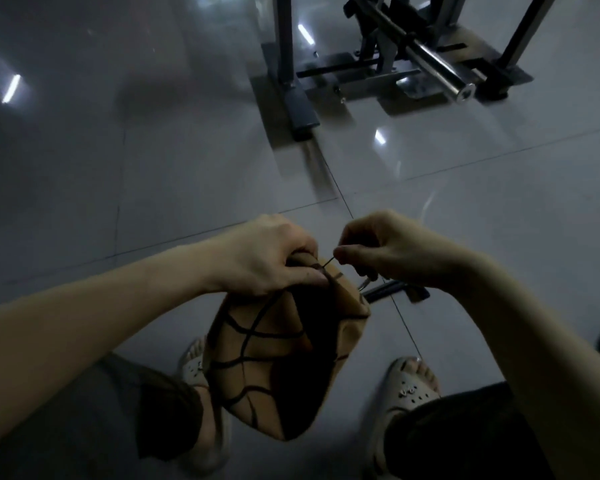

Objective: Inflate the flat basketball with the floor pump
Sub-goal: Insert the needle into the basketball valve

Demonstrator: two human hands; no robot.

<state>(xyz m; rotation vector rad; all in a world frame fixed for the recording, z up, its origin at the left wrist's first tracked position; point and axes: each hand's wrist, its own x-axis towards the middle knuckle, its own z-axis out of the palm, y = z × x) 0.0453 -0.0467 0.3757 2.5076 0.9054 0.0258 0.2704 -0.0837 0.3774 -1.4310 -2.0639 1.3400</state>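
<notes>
Needle (pixel 327 262) (thin, dim) in right hand (pixel 395 252)

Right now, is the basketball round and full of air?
No, the basketball sags folded and caved in while the left hand grips its top.

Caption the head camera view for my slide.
Left hand grips the flat basketball; right hand pinches a thin needle at its top.
</notes>
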